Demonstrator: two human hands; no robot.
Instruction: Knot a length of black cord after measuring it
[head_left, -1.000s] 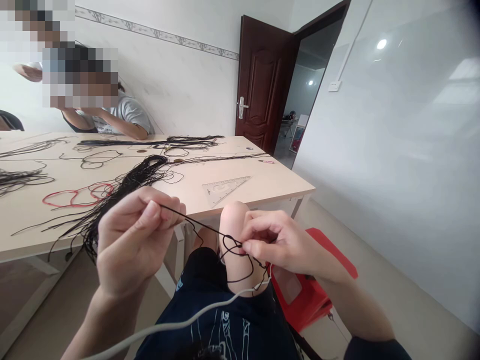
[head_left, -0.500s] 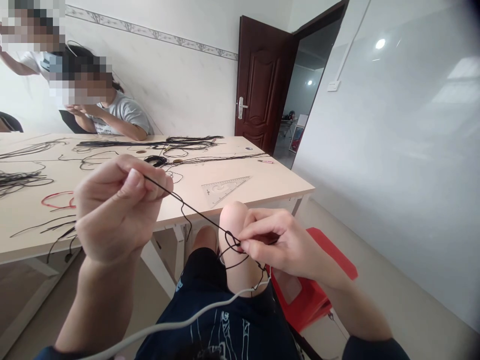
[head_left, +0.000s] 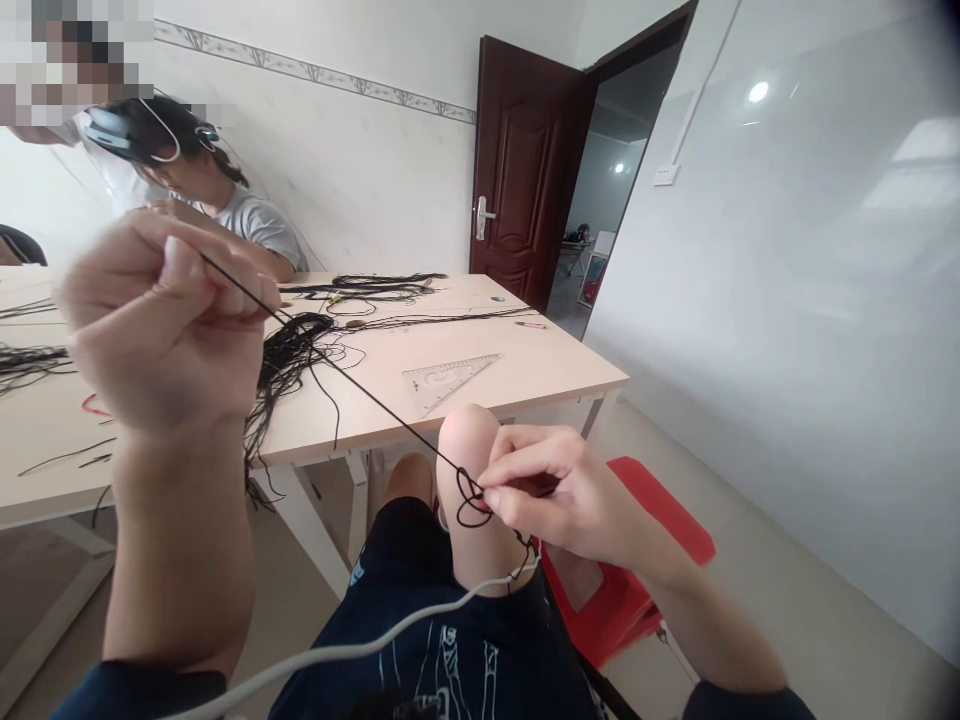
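High at left, the left hand (head_left: 172, 320) pinched 1 black cord (head_left: 375, 400), stretching it taut, seemingly for tension! Down near right, by the knee (head_left: 469, 440), the right hand (head_left: 562, 495) nipped its loops (head_left: 474, 526), apparently to steady them!

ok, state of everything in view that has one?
Left hand: raised, pinching black cord.
Right hand: pinching the same cord by its loops.
Black cord: taut between the hands, looped at the right one.
Black cord bundle: loose, ends hanging over the edge of the table.
Triangular ruler: lying flat.
Door: open.
White cable: slack.
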